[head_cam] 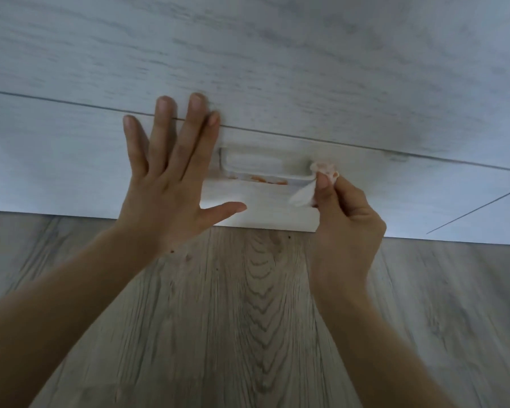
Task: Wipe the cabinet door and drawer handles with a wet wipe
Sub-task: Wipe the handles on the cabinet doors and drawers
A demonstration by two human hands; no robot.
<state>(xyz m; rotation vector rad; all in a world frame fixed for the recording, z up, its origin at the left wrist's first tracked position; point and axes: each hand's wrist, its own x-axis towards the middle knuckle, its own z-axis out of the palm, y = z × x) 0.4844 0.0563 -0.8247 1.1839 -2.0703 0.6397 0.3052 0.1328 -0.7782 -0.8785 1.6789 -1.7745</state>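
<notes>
So the recessed drawer handle (265, 167) is the thing to orient by here. The wet wipe (315, 184) is pinched between thumb and fingertips of the right hand (345, 222), bunched up small, and it's pressed right at the right end of the handle. A loose tail of the wipe is left dangling just below that end. The left hand (165, 184) is laid flat with fingers spread on the drawer front (71, 160) just left of the handle, fingertips reaching past the seam above it, apparently to brace the drawer.

Orange smears (265, 179) can be seen along the lower lip inside the handle, between its middle and the right end, and some orange tint looks to have been picked up on the wipe already.

What could go wrong from here, as a guess:
- The gunk could just get smeared along the lip instead of lifted, since a stained patch of wipe is being used and it's wadded so tight. A fresh face should probably be folded out.
- The inner corners could be missed, because the recess looks narrow.
- The drawer could be nudged if the brace is eased while pressure is applied sideways.
- The dangling tail could be dragged through the smear and streaks left on the white front below.
</notes>
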